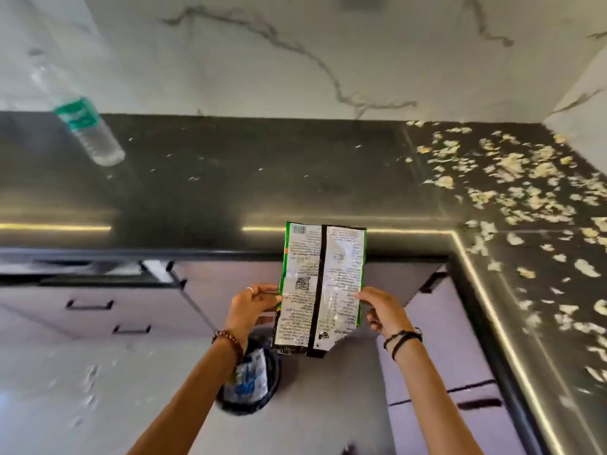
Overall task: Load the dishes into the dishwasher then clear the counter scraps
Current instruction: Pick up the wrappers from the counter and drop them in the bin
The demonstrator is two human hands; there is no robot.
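Note:
A flattened silver and green snack wrapper (320,287) is held upright in front of the counter edge. My left hand (253,305) pinches its left edge and my right hand (382,310) pinches its right edge. Below the wrapper, on the floor, stands a dark round bin (274,385) with a blue and white packet (249,377) inside. Many pale food scraps (512,178) lie scattered over the right part of the black counter (230,178).
A clear plastic bottle (83,126) with a green label stands at the counter's back left. Purple-grey drawers (98,307) with black handles run under the counter. More cabinets (460,372) stand under the right arm of the counter. Marble wall behind.

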